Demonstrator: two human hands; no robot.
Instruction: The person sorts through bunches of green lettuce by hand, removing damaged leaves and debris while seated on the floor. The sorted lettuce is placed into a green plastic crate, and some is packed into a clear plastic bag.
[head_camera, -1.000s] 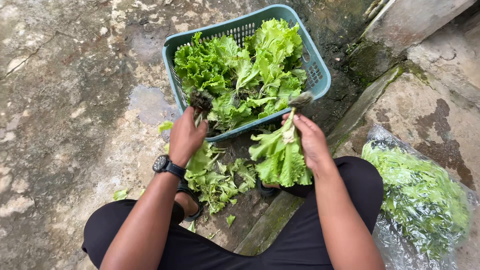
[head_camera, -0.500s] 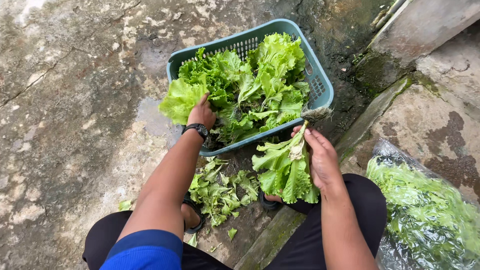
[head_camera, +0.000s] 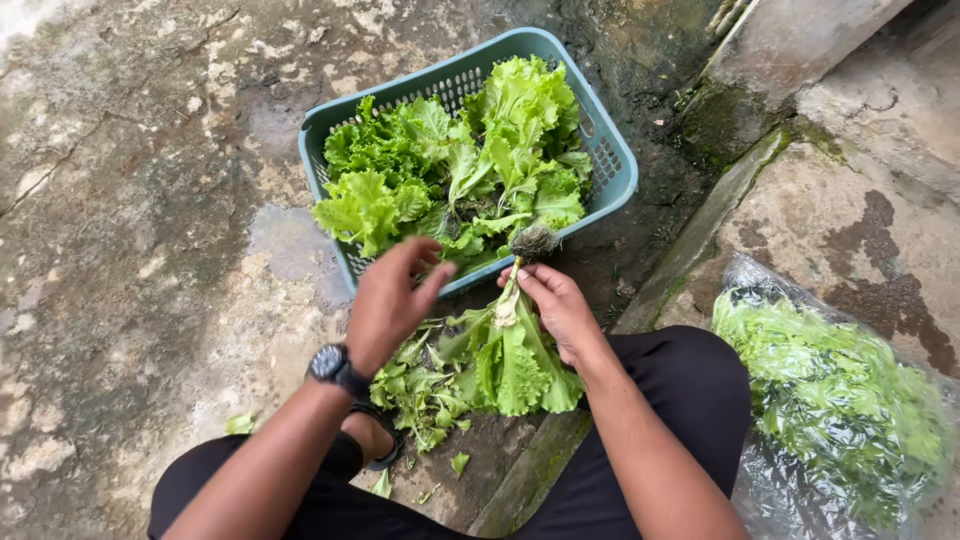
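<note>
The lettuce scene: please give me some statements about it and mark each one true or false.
1. The right hand holds a lettuce plant with its roots pointing up. True.
2. The basket is red. False: it is teal.
3. The left hand grips a knife. False: it is open and holds nothing.
4. Loose leaves lie on the ground below the hands. True.
5. A clear bag of greens lies on the person's right. True.

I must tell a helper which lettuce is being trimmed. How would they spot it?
Start at the teal basket of lettuce. Just below its near rim, the right hand grips one lettuce head. Unlike the others, it hangs leaves-down with its root clump on top.
</note>
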